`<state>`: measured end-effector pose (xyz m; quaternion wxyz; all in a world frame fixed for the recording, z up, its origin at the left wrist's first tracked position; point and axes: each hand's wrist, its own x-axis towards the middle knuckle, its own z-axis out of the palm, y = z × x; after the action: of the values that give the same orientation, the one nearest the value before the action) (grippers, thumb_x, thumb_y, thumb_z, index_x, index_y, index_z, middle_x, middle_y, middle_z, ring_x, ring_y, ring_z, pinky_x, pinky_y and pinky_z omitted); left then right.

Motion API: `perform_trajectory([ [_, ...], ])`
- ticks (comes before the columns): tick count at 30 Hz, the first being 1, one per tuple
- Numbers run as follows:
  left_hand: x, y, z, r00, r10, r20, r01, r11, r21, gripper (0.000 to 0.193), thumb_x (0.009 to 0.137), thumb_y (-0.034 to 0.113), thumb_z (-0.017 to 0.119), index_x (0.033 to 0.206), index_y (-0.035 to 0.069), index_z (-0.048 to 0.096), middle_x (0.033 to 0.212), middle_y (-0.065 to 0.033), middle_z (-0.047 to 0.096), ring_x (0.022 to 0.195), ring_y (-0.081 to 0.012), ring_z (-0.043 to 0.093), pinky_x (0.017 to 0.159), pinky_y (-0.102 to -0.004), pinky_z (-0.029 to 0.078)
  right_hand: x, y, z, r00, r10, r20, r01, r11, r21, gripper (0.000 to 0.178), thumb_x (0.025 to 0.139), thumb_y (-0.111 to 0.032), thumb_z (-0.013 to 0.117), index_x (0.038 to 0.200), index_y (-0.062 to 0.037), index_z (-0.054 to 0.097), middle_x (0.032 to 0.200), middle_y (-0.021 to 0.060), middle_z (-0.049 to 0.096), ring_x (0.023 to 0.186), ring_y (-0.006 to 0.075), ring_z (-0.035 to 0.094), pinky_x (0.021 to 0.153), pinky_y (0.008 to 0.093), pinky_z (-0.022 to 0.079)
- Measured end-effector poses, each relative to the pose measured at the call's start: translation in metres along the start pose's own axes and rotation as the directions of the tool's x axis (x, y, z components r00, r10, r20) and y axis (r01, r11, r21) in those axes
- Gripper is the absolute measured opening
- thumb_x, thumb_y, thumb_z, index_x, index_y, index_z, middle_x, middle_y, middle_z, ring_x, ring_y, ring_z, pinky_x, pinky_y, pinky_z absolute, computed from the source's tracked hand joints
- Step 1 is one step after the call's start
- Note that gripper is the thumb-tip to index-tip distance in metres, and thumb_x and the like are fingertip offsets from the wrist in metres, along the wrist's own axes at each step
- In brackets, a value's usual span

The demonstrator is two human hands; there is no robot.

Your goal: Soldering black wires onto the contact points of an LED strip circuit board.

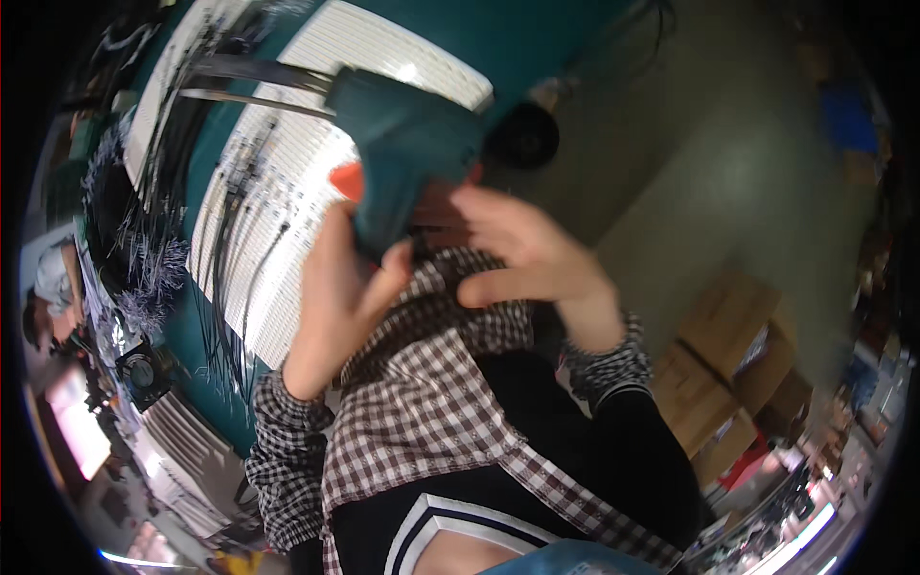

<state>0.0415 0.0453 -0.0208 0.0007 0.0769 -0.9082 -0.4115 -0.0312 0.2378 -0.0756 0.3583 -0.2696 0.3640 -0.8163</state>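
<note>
- Dark green, a pistol-shaped tool (412,110) is held up in front of the body; its handle is grasped by the grip of the left hand (326,287), below a red trigger (346,180).
- The right hand (551,268) is held with fingers loosely extended and thumb apart, just beside the tool's rear. Nothing is seen clasped in its grip; whether the tool is touched by its fingertips cannot be told.
- At the tool's front, two long blurred strips (259,73) are seen pointing left; whether they are attached to it cannot be told.
- Beyond, black cables (230,196) are spread on a white patterned board (364,38), which is supported by the green worktop (537,48).
- Judged from their rows, the cables seem already laid out; no contact between tool and cable can be seen. Which cables are finished and how many are left cannot be made out.
- Farther left, more dark cables are carried by a second white board (144,132), and another person (53,278) is seen; at right, cardboard boxes (728,326) are grouped on the floor (690,163).
</note>
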Motion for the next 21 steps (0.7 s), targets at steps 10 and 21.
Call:
perform_trajectory([
  [10,-0.008,-0.013,-0.015,0.993,-0.011,-0.122,0.0,0.996,-0.094,0.022,0.094,0.002,0.05,0.115,-0.003,0.047,0.087,-0.0049,0.056,0.072,-0.0096,0.053,0.066,-0.0232,0.043,-0.355,0.295,-0.17,0.1,0.247,-0.964,-0.974,0.22,-0.045,0.064,0.08,-0.053,0.063,0.125,-0.0071,0.059,0.122,0.0179,0.061,0.116,0.0341,0.056,0.098,0.0407,0.043],
  [21,-0.013,-0.005,-0.01,0.997,0.016,-0.072,-0.022,0.996,-0.083,0.028,0.093,0.005,0.054,0.118,-0.004,0.046,0.092,-0.0065,0.057,0.075,-0.0109,0.054,0.069,-0.0227,0.044,-0.351,0.349,-0.17,0.34,0.663,-0.667,-0.903,0.429,-0.033,0.078,0.081,-0.069,0.05,0.137,-0.0143,0.049,0.141,0.0134,0.047,0.132,0.0313,0.04,0.108,0.0395,0.03],
])
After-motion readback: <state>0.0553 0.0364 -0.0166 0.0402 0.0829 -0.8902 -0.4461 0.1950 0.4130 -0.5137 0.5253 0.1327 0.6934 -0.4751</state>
